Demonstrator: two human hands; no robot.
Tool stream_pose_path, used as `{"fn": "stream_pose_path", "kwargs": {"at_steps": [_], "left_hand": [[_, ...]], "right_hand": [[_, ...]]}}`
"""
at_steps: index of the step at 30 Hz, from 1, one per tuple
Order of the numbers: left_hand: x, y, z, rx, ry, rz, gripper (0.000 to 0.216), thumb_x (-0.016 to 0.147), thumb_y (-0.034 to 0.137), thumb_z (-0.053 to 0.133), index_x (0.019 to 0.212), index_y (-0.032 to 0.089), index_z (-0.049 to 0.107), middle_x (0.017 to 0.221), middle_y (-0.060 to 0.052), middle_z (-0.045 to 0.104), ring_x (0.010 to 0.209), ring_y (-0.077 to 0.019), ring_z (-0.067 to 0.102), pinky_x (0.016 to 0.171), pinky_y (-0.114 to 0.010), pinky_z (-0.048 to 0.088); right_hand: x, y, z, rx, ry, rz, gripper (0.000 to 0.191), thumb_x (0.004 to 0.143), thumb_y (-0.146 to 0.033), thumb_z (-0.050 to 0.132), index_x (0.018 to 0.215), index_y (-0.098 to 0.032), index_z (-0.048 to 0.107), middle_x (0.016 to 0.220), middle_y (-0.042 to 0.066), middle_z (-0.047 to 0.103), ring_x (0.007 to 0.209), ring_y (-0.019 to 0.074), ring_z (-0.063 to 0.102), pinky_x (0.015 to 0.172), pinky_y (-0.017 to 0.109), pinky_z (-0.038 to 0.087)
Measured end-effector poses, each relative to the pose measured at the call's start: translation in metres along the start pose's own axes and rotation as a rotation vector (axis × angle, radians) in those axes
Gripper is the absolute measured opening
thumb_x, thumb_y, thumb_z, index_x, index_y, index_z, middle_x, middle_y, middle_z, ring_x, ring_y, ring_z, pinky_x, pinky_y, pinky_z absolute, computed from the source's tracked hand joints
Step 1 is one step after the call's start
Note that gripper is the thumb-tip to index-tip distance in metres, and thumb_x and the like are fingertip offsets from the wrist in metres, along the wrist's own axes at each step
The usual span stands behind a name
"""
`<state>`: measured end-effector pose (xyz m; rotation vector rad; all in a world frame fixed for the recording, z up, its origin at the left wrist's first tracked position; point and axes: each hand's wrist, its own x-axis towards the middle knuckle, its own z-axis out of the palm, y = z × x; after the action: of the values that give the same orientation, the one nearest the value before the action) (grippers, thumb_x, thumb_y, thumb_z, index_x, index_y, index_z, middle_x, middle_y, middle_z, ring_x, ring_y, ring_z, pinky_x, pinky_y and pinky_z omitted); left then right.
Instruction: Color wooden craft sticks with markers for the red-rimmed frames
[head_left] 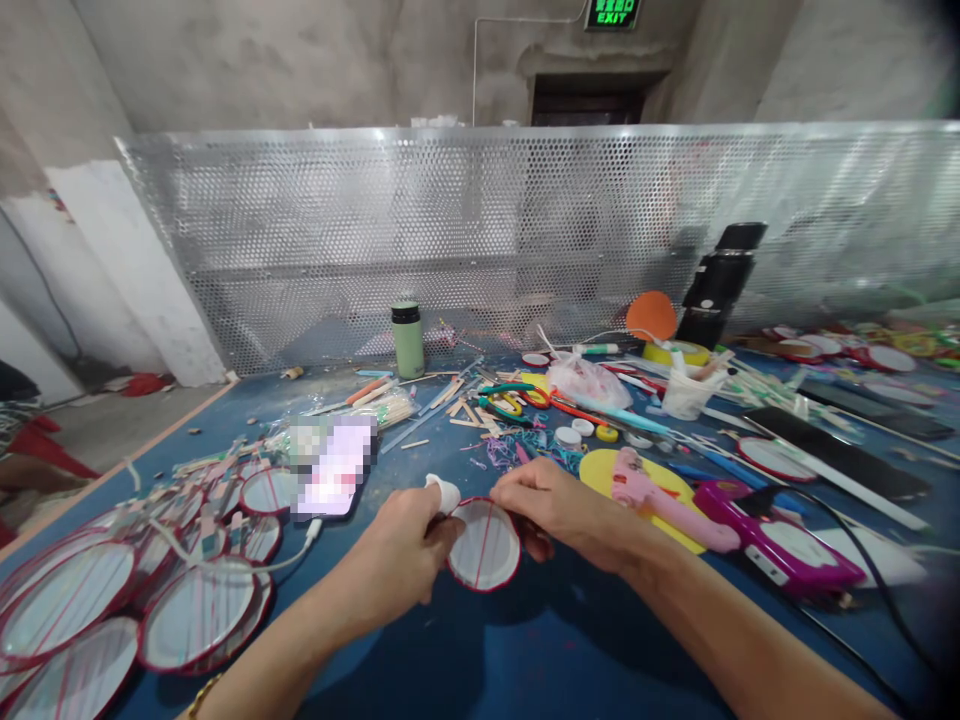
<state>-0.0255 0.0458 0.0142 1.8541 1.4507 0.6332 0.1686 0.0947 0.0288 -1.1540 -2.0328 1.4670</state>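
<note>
Both hands meet over the blue worktop (525,650), low and centre, with the small round white disc with a red rim (484,545) caught between them. The left hand (409,550) is curled closed on the disc's nine o'clock edge, and a white fingertip cover (442,492) sits on one digit, likely to guard it while gripping. The right hand (551,505) pinches the disc from about one o'clock, fingers bent down over the rim, so the disc is held tilted, its face towards the person, with red lines across it, perhaps thread, though the view is too soft to be sure.

Out at nine o'clock lies a heap of larger red-rimmed white discs (112,610), overlapping, set within the left arm's reach. A pink hot glue gun (660,505) rests on a yellow round sheet (622,480) at three o'clock, nozzle away from the hands, and beside it a magenta tool (772,545) with a dark cable.

A phone on a white cable (337,465) at eleven o'clock is blurred out. The green cylindrical flask (407,340) stands upright at twelve. The litter of sticks, caps and scissors beyond is too tangled to sort. The disc heap runs off the left edge, and the right palm and the disc's underside are hidden.
</note>
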Motion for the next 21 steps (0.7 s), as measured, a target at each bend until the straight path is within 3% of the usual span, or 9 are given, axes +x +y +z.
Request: {"fn": "stream_pose_path", "kwargs": {"at_steps": [7, 16, 21], "left_hand": [[0.0019, -0.0007, 0.0012, -0.005, 0.032, -0.021, 0.019, 0.087, 0.023, 0.041, 0.069, 0.020, 0.047, 0.044, 0.006, 0.045, 0.036, -0.0102, 0.048, 0.041, -0.020, 0.033], [0.0039, -0.0036, 0.0023, -0.097, 0.000, -0.071, 0.019, 0.088, 0.026, 0.042, 0.072, 0.019, 0.049, 0.040, 0.006, 0.046, 0.030, -0.0091, 0.043, 0.033, -0.017, 0.031], [0.0048, 0.0006, -0.0018, -0.149, -0.007, -0.095, 0.020, 0.087, 0.028, 0.044, 0.070, 0.019, 0.049, 0.037, 0.006, 0.045, 0.029, -0.0093, 0.042, 0.032, -0.017, 0.030]], "right_hand": [[0.0051, 0.0033, 0.0036, 0.103, 0.043, 0.089, 0.036, 0.084, -0.035, 0.050, 0.052, -0.018, 0.049, 0.035, -0.006, 0.044, 0.029, 0.0051, 0.035, 0.031, 0.016, 0.028], [0.0028, 0.0012, 0.0067, 0.134, 0.024, 0.094, 0.041, 0.087, -0.054, 0.052, 0.068, -0.018, 0.053, 0.040, -0.003, 0.057, 0.031, 0.0089, 0.049, 0.034, 0.018, 0.043], [0.0055, 0.0046, 0.0016, 0.193, 0.107, 0.057, 0.043, 0.080, -0.056, 0.062, 0.064, -0.017, 0.055, 0.038, -0.005, 0.051, 0.030, 0.0062, 0.042, 0.032, 0.016, 0.035]]}}
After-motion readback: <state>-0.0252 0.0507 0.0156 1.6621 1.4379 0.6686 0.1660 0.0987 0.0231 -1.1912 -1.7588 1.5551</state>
